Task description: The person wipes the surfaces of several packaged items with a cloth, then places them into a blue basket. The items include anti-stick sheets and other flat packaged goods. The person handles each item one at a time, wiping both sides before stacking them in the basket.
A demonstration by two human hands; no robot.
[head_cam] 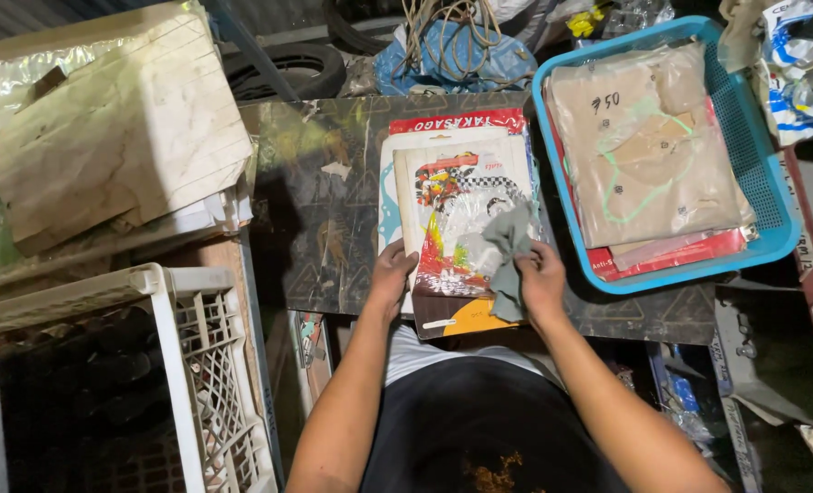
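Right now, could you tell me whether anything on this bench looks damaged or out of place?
Yes. The dark bench top is scuffed, with pale patches where its surface has peeled. The cardboard sheet at upper left is stained and lies askew. The packets under the left hand and right hand look intact.

Grey rag [509,260]; red, yellow and white checkered-print packet [452,224]; bright blue basket [764,173] with tan packets [644,146]; white lattice crate [197,365]; dark mottled counter [320,201].
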